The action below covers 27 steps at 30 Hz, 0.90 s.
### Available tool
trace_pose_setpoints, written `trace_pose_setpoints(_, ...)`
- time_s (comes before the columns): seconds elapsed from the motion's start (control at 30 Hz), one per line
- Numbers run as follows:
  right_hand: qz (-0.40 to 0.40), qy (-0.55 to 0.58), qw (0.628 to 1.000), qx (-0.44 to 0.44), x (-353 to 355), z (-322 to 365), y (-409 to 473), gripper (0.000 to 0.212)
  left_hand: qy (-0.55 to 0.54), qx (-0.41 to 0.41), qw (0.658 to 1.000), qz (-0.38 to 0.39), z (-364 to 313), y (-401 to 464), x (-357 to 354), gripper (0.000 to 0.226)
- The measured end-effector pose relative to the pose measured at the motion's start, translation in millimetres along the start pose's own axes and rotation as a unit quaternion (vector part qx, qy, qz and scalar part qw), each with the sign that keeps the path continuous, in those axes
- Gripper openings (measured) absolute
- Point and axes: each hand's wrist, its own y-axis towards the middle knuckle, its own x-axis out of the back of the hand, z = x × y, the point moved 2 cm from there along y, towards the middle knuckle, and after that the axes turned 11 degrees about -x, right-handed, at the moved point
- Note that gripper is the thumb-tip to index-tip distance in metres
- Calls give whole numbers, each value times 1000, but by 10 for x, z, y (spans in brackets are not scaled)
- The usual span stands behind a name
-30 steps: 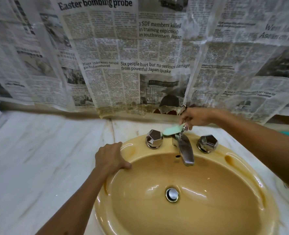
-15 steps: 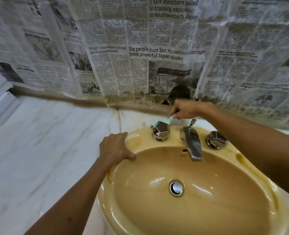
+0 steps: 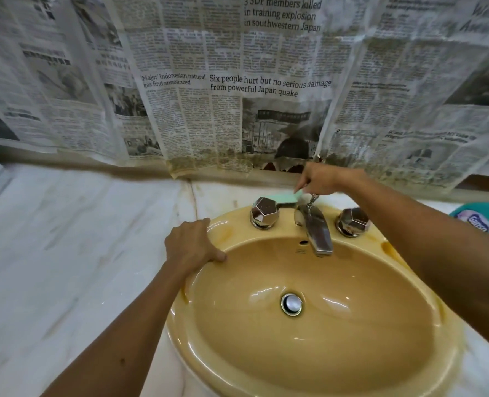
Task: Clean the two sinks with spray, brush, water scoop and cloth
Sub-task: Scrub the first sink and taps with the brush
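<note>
Basin of the yellow sink (image 3: 317,365) nearest the camera: glossy, no foam and no standing water visible; chrome drain plug (image 3: 291,304) seated in the middle. Brownish staining shows on the rim at both sides of the taps. Judgement: the work is in the brush stage on this sink, at the back ledge; rinsing with the scoop and wiping with the cloth appear not yet done. A second sink, a scoop and a cloth are not in view.

Left hand (image 3: 193,246) rests on the sink's left rim, fingers curled over the edge, thumb on the inner slope, bracing.

Further back: left tap handle (image 3: 264,212), spout (image 3: 314,229), right tap handle (image 3: 353,222), all faceted chrome. Right hand (image 3: 322,179) pinches the handle of a pale green brush (image 3: 284,197), whose head lies on the ledge behind the left tap handle, beside the spout's pull rod.

Far right, a teal spray bottle (image 3: 481,222) lies at the frame edge, partly cut off.

Worktop (image 3: 74,239): white marble with grey veining. Behind it, newspaper sheets (image 3: 237,81) cover the wall, browned and torn along the bottom edge.
</note>
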Motion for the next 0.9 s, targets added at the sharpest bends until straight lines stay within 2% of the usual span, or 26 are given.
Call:
trace_pose_setpoints(0.13, -51, -40, 997, -32, -31, 298, -114, 30, -6, -1, 1000, -3, -9, -14, 20, 58)
trace_pose_setpoints(0.23, -110, -122, 986, -22, -124, 704, -317, 25, -9, -9, 1000, -3, 2, -29, 8, 61)
trace_pose_setpoints(0.33, -108, -175, 978, -30, -222, 757, -543, 25, -13, -18, 1000, -4, 20, -23, -7, 61)
trace_pose_setpoints(0.47, -54, -159, 984, -60, -188, 666, -741, 22, -13, -22, 1000, -6, 12, -18, -3, 62)
trace_pose_setpoints(0.67, -114, -72, 983, -121, -396, 892, -837, 26, -5, -35, 999, 1, 9, -41, 31, 66)
trace_pose_setpoints(0.77, -89, -89, 985, -117, -615, 1033, -1100, 33, 0, -38, 999, 5, 17, -35, 38, 68)
trace_pose_setpoints(0.83, -76, -77, 987, -123, -544, 945, -1246, 26, 1, -42, 999, 5, 21, -32, 34, 68)
trace_pose_setpoints(0.9, -72, -79, 986, -127, -316, 761, -1322, 8, -1, -39, 999, 7, 9, -26, 46, 66)
